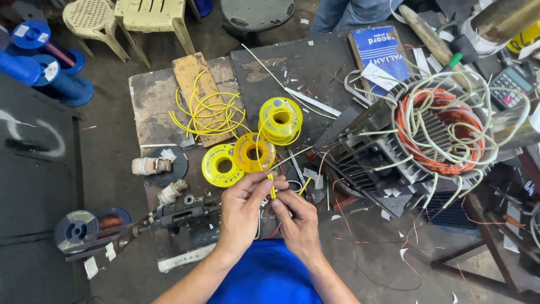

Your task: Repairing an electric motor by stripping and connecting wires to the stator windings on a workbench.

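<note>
Left hand (242,211) pinched on yellow sleeving (272,187), thumb and forefinger pressed together. Right hand (297,220) closed on the same piece from below, fingertips touching. Just beyond, 3 yellow reels (250,151) on the dark bench (152,101). Crowded to the right by the wound motor stator (439,132); bare floor (394,247) below.

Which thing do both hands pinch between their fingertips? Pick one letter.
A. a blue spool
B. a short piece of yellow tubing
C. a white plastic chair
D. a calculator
B: the left hand and right hand meet on a short piece of yellow tubing, just below the yellow reels.
</note>
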